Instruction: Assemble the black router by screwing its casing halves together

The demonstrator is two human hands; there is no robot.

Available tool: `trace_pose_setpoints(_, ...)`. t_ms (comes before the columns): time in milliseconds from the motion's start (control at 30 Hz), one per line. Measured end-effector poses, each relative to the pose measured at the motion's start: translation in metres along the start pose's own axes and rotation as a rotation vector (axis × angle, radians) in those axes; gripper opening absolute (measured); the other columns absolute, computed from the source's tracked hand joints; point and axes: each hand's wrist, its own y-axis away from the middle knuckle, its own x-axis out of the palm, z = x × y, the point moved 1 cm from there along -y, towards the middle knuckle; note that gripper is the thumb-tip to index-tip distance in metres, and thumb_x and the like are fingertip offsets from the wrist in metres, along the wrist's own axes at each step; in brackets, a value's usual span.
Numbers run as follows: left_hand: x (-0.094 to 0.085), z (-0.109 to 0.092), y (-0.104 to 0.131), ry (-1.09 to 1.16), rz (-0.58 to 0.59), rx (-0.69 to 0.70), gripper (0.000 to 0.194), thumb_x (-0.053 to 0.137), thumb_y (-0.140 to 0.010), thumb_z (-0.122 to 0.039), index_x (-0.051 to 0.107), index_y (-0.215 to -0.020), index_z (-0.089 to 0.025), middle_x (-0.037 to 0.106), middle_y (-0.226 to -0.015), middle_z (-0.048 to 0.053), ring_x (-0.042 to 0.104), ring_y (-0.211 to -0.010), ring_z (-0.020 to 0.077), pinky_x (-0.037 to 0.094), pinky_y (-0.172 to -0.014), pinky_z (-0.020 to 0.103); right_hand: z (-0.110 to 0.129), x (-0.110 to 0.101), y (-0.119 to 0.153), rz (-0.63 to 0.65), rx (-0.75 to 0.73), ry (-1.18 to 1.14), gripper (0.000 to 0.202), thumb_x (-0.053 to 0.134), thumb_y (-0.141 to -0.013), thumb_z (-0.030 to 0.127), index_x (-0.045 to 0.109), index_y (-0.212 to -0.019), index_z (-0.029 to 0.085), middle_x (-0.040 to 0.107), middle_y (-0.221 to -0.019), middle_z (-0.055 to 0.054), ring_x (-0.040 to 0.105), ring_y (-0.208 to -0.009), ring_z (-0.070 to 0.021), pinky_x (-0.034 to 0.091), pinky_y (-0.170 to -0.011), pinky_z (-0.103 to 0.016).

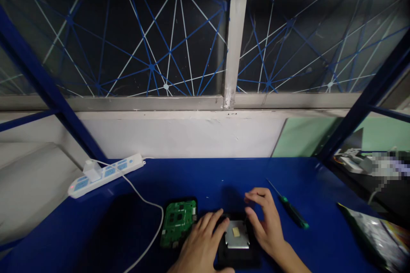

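Note:
A black plastic housing (239, 259) lies on the blue table, with a silver metal plate (236, 241) in it and a small yellowish pad on the plate. My left hand (205, 239) rests with outstretched fingers along the housing's left side, the fingertips near its upper left corner. To the right of the housing is my right hand (267, 224), its fingers curved and thumb apart from them; I see nothing between them. Just left of my left hand lies a green circuit board (177, 222) in a dark shell, its lower right part covered by that hand.
A screwdriver (293, 212) with a green and black handle lies right of my right hand. On the far left is a white power strip (110, 175) with a plug and a white cable (156, 230) running forward. A shiny bag (378, 234) lies at the right edge.

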Motion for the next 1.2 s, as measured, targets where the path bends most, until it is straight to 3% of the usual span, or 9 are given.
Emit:
trace_pose_setpoints(200, -0.003, -0.004, 0.004, 0.042, 0.004, -0.028, 0.100, 0.084, -0.070, -0.039, 0.032, -0.155, -0.034, 0.022, -0.167, 0.004, 0.022, -0.150, 0.0387, 0.025, -0.120, 0.058, 0.000, 0.003, 0.000, -0.040, -0.021, 0.005, 0.028, 0.065, -0.092, 0.016, 0.063, -0.117, 0.027, 0.061, -0.092, -0.005, 0.065, -0.079, -0.0188, 0.058, -0.068, -0.032)
trace_pose_setpoints(300, -0.004, -0.004, 0.004, 0.050, 0.002, -0.028, 0.100, 0.083, -0.069, -0.039, 0.032, -0.155, -0.034, 0.022, -0.167, 0.004, 0.023, -0.150, 0.0391, 0.024, -0.120, 0.059, 0.000, 0.002, 0.000, 0.023, 0.013, -0.078, 0.035, 0.053, -0.096, 0.011, 0.057, -0.127, 0.027, 0.067, -0.097, -0.006, 0.070, -0.083, -0.0178, 0.059, -0.073, -0.031)
trace_pose_setpoints(433, -0.005, -0.006, 0.004, 0.047, 0.018, -0.036, 0.100, 0.083, -0.068, -0.039, 0.034, -0.155, -0.033, 0.021, -0.167, 0.004, 0.023, -0.150, 0.0389, 0.024, -0.121, 0.058, 0.000, -0.001, 0.000, 0.082, 0.024, -0.125, 0.033, 0.038, -0.101, 0.012, 0.057, -0.124, 0.026, 0.070, -0.113, -0.009, 0.071, -0.098, -0.0190, 0.060, -0.083, -0.034)
trace_pose_setpoints(500, -0.005, -0.008, 0.005, 0.049, 0.013, -0.042, 0.100, 0.083, -0.068, -0.037, 0.033, -0.155, -0.033, 0.020, -0.167, 0.004, 0.021, -0.150, 0.0383, 0.023, -0.121, 0.058, 0.000, -0.002, -0.001, 0.062, -0.003, -0.092, 0.025, 0.044, -0.101, 0.018, 0.060, -0.118, 0.025, 0.068, -0.115, -0.011, 0.070, -0.102, -0.0214, 0.060, -0.084, -0.037)
trace_pose_setpoints(600, -0.005, -0.010, 0.008, 0.065, -0.006, -0.048, 0.100, 0.081, -0.069, -0.035, 0.031, -0.156, -0.034, 0.020, -0.167, 0.003, 0.019, -0.151, 0.0371, 0.022, -0.121, 0.058, 0.000, -0.001, -0.003, -0.024, -0.039, 0.016, 0.012, 0.059, -0.096, 0.024, 0.066, -0.106, 0.025, 0.065, -0.095, -0.008, 0.067, -0.087, -0.0210, 0.060, -0.071, -0.034)
trace_pose_setpoints(700, -0.006, -0.009, 0.010, 0.088, -0.012, -0.048, 0.099, 0.080, -0.070, -0.034, 0.031, -0.155, -0.035, 0.020, -0.167, 0.003, 0.018, -0.152, 0.0374, 0.021, -0.121, 0.059, 0.001, -0.001, -0.005, -0.046, -0.037, 0.033, 0.020, 0.062, -0.093, 0.016, 0.066, -0.110, 0.026, 0.064, -0.088, -0.005, 0.065, -0.076, -0.0179, 0.058, -0.065, -0.031)
trace_pose_setpoints(833, -0.006, -0.008, 0.008, 0.096, 0.007, -0.070, 0.099, 0.081, -0.068, -0.033, 0.033, -0.155, -0.035, 0.019, -0.167, 0.002, 0.018, -0.152, 0.0381, 0.020, -0.122, 0.059, 0.000, -0.001, -0.004, 0.013, 0.022, -0.046, 0.036, 0.050, -0.097, 0.010, 0.058, -0.127, 0.025, 0.071, -0.104, -0.008, 0.073, -0.085, -0.0178, 0.061, -0.075, -0.031)
trace_pose_setpoints(933, -0.005, -0.008, 0.007, 0.091, 0.002, -0.062, 0.099, 0.082, -0.068, -0.034, 0.034, -0.155, -0.033, 0.021, -0.167, 0.003, 0.020, -0.151, 0.0388, 0.021, -0.122, 0.059, -0.001, -0.002, -0.002, 0.044, 0.051, -0.080, 0.036, 0.044, -0.098, 0.011, 0.058, -0.128, 0.025, 0.073, -0.112, -0.009, 0.075, -0.089, -0.0181, 0.062, -0.077, -0.030)
trace_pose_setpoints(1200, -0.018, -0.019, 0.012, 0.084, 0.066, -0.095, 0.098, 0.081, -0.069, -0.033, 0.035, -0.155, -0.030, 0.020, -0.167, 0.003, 0.018, -0.152, 0.0355, 0.020, -0.123, 0.055, 0.000, -0.007, -0.005, -0.085, 0.063, -0.104, 0.028, 0.045, -0.099, 0.013, 0.059, -0.121, 0.024, 0.073, -0.116, -0.010, 0.077, -0.086, -0.0174, 0.064, -0.076, -0.031)
